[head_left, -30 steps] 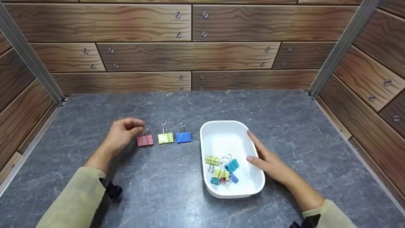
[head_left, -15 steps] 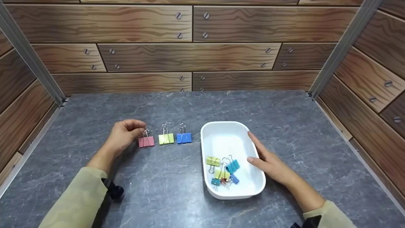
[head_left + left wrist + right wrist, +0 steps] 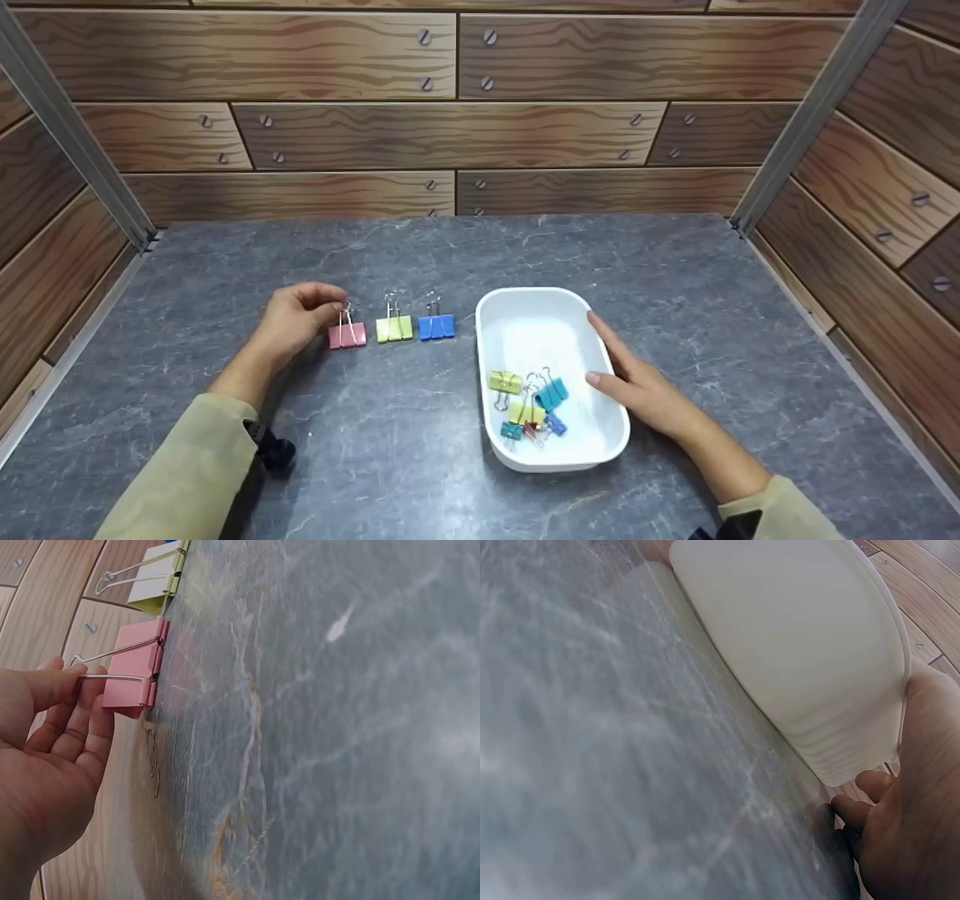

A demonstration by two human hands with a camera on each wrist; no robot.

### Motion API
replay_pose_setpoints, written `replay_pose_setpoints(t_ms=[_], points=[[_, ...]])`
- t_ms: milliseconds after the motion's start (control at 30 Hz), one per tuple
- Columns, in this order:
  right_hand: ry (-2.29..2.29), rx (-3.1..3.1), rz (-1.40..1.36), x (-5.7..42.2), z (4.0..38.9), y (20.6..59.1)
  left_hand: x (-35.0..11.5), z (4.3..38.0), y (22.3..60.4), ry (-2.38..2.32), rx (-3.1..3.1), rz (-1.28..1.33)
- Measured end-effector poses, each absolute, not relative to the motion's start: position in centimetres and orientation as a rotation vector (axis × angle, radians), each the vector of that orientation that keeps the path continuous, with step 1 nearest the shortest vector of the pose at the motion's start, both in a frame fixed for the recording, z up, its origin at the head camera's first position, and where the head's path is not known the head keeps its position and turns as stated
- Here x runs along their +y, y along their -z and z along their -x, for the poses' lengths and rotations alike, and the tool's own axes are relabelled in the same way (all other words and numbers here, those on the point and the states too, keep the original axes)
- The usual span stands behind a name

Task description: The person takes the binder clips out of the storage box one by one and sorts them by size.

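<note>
In the head view my left hand (image 3: 295,319) pinches a wire handle of a pink binder clip (image 3: 347,336) standing on the table. The left wrist view shows the thumb on the handle of this pink clip (image 3: 133,667), with the fingers behind it. To its right stand a yellow-green binder clip (image 3: 394,329) and a blue binder clip (image 3: 436,328), in a row. My right hand (image 3: 637,386) holds the right side of a white plastic bin (image 3: 536,324), thumb over the rim, other fingers along the outside wall.
Several smaller binder clips lie at the near end of the bin, among them a teal clip (image 3: 551,394) and a yellow clip (image 3: 505,381). Wood-patterned walls (image 3: 337,135) enclose the grey marbled table (image 3: 390,450) at the back and sides.
The view has shifted very slightly. Both hands keep their places, the left on the pink clip's handle and the right on the bin.
</note>
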State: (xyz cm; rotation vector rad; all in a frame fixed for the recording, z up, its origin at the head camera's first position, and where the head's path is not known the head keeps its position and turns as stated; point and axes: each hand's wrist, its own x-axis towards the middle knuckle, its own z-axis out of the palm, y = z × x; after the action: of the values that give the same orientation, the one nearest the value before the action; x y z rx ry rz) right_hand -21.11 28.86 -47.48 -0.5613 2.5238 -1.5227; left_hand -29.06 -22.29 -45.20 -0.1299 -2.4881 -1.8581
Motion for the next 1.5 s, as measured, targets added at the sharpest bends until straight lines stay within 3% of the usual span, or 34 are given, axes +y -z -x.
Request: replay_pose_setpoints(t_ms=[400,767,1200,1500], points=[[1.542,2.502,0.556,28.8,21.1,47.6,-22.9,28.7,44.7,1.877,-2.473,0.130],[1.515,2.543,0.536,28.9,21.0,47.5,-22.4,27.9,42.0,1.810,-2.417,0.180],[1.506,2.542,0.540,28.9,21.0,47.5,-15.1,26.3,38.0,1.936,-2.377,0.607],[1.541,2.514,0.566,28.8,21.0,47.6,-9.3,25.5,37.8,1.970,-2.423,0.875]])
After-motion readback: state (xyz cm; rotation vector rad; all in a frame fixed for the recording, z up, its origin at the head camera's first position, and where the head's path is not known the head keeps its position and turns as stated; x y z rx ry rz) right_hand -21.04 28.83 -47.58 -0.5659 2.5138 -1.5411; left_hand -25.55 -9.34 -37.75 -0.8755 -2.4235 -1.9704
